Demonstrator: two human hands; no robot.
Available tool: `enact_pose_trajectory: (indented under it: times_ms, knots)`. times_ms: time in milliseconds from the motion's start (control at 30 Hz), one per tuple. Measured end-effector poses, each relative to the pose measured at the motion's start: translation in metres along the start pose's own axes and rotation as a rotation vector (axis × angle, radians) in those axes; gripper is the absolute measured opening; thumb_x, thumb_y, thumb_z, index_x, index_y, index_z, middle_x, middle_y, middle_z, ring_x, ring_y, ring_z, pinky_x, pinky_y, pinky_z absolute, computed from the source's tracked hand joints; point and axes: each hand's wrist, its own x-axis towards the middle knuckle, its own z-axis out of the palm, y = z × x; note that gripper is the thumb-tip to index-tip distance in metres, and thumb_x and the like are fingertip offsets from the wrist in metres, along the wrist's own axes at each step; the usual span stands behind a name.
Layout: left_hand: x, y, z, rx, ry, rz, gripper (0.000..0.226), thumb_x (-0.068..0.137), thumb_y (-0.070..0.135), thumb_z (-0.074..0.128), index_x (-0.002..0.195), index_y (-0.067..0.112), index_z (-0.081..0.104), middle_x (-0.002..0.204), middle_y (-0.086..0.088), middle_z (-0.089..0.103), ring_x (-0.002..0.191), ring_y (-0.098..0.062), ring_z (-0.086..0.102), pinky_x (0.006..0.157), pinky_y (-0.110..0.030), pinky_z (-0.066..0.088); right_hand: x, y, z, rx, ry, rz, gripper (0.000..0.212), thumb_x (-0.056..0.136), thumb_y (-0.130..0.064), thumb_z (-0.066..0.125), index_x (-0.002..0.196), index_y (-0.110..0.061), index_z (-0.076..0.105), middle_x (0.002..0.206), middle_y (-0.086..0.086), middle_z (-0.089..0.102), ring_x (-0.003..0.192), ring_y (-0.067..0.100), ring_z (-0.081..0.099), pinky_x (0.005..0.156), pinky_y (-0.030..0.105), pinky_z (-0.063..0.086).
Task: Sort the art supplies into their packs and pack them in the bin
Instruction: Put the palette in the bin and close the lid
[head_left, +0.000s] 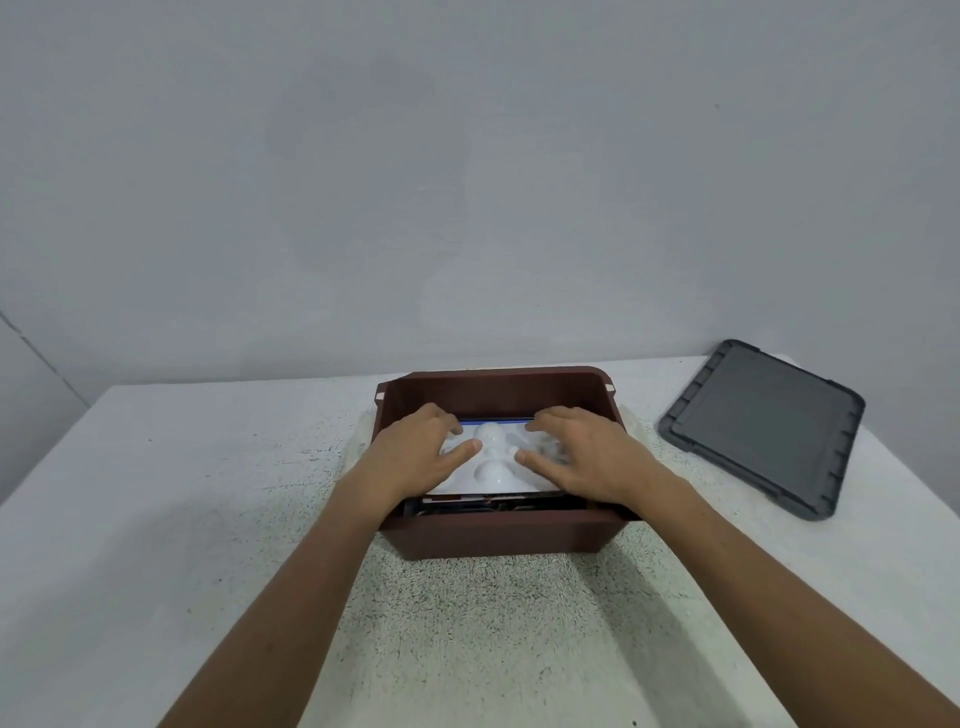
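Hands (415, 457) (587, 460) rest on white tray (491, 467) in bin (498, 535).

left hand (415, 460), right hand (589, 457) on tray (493, 475)

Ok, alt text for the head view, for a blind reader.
Left hand and right hand rest on a white tray lying in a brown bin on a table. A grey lid lies apart on the right.

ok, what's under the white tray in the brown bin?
Only thin edges of flat packs show beneath the white moulded plastic tray, at the near wall of the brown plastic bin. Left hand and right hand rest on the tray; everything else below is covered.
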Motion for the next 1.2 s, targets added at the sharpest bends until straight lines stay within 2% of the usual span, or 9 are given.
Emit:
enact_pose_trajectory:
  times_ms: [233, 400, 533, 600, 667, 833, 1000, 1100, 1200]
  knots:
    - [0.015, 0.031, -0.009, -0.122, 0.019, 0.118, 0.040, 0.095, 0.056, 0.045, 0.117, 0.028, 0.063, 0.118, 0.005, 0.060, 0.107, -0.013, 0.058, 0.092, -0.041, 0.049, -0.011, 0.005, -0.010, 0.337, 0.426, 0.042, 0.017, 0.094, -0.026, 0.056, 0.099, -0.019, 0.070, 0.096, -0.010, 0.068, 0.091, 0.005, 0.060, 0.082, 0.031, 0.051]
    - [0.034, 0.085, -0.017, -0.351, 0.098, 0.276, 0.025, 0.097, 0.040, 0.052, 0.109, 0.025, 0.068, 0.107, 0.011, 0.067, 0.100, -0.005, 0.062, 0.091, -0.038, 0.051, -0.031, 0.039, -0.033, 0.402, 0.520, 0.155, 0.016, 0.094, -0.020, 0.059, 0.103, -0.016, 0.072, 0.101, -0.006, 0.070, 0.093, 0.006, 0.063, 0.082, 0.025, 0.051]
    - [0.049, 0.136, -0.016, -0.511, 0.068, 0.350, 0.025, 0.098, 0.037, 0.053, 0.111, 0.022, 0.068, 0.106, 0.012, 0.068, 0.095, -0.002, 0.063, 0.088, -0.026, 0.051, -0.051, 0.086, -0.050, 0.487, 0.576, 0.354, 0.016, 0.095, -0.021, 0.058, 0.105, -0.019, 0.072, 0.104, -0.007, 0.069, 0.088, 0.009, 0.065, 0.079, 0.024, 0.051]
    - [0.060, 0.161, -0.013, -0.572, 0.014, 0.338, 0.026, 0.098, 0.040, 0.052, 0.113, 0.024, 0.067, 0.109, 0.017, 0.065, 0.094, 0.004, 0.060, 0.081, -0.013, 0.047, -0.064, 0.114, -0.056, 0.498, 0.579, 0.440, 0.017, 0.096, -0.018, 0.057, 0.106, -0.018, 0.071, 0.104, -0.006, 0.068, 0.091, 0.011, 0.064, 0.081, 0.025, 0.050]
    - [0.071, 0.185, -0.008, -0.614, -0.009, 0.309, 0.028, 0.098, 0.041, 0.051, 0.116, 0.024, 0.065, 0.112, 0.016, 0.064, 0.094, 0.005, 0.059, 0.077, -0.011, 0.043, -0.079, 0.143, -0.061, 0.491, 0.545, 0.508, 0.017, 0.096, -0.017, 0.057, 0.107, -0.018, 0.069, 0.106, -0.004, 0.068, 0.095, 0.014, 0.064, 0.082, 0.027, 0.048]
    - [0.107, 0.248, 0.023, -0.580, -0.130, 0.163, 0.043, 0.098, 0.046, 0.047, 0.132, 0.020, 0.053, 0.132, 0.000, 0.058, 0.119, -0.016, 0.054, 0.093, -0.029, 0.044, -0.113, 0.221, -0.075, 0.546, 0.453, 0.748, 0.027, 0.094, -0.022, 0.059, 0.120, -0.018, 0.063, 0.121, 0.008, 0.063, 0.102, 0.019, 0.060, 0.075, 0.026, 0.044]
    - [0.142, 0.284, 0.070, -0.424, -0.252, -0.062, 0.055, 0.100, 0.047, 0.043, 0.142, 0.012, 0.038, 0.141, -0.013, 0.047, 0.125, -0.031, 0.049, 0.101, -0.040, 0.042, -0.137, 0.275, -0.070, 0.579, 0.272, 0.911, 0.049, 0.095, -0.026, 0.058, 0.141, -0.015, 0.045, 0.144, 0.013, 0.046, 0.125, 0.030, 0.049, 0.092, 0.031, 0.040]
    - [0.163, 0.293, 0.099, -0.331, -0.240, -0.202, 0.061, 0.099, 0.047, 0.043, 0.146, 0.011, 0.031, 0.147, -0.017, 0.039, 0.131, -0.036, 0.040, 0.106, -0.049, 0.039, -0.148, 0.298, -0.062, 0.669, 0.220, 0.944, 0.053, 0.091, -0.026, 0.060, 0.141, -0.018, 0.043, 0.138, 0.013, 0.051, 0.110, 0.029, 0.054, 0.095, 0.045, 0.047]
    - [0.173, 0.293, 0.123, -0.275, -0.241, -0.274, 0.060, 0.099, 0.045, 0.042, 0.146, 0.011, 0.029, 0.145, -0.017, 0.040, 0.131, -0.038, 0.038, 0.106, -0.049, 0.037, -0.150, 0.311, -0.056, 0.765, 0.244, 0.971, 0.048, 0.089, -0.025, 0.060, 0.136, -0.021, 0.046, 0.124, 0.011, 0.057, 0.105, 0.029, 0.059, 0.091, 0.049, 0.053]
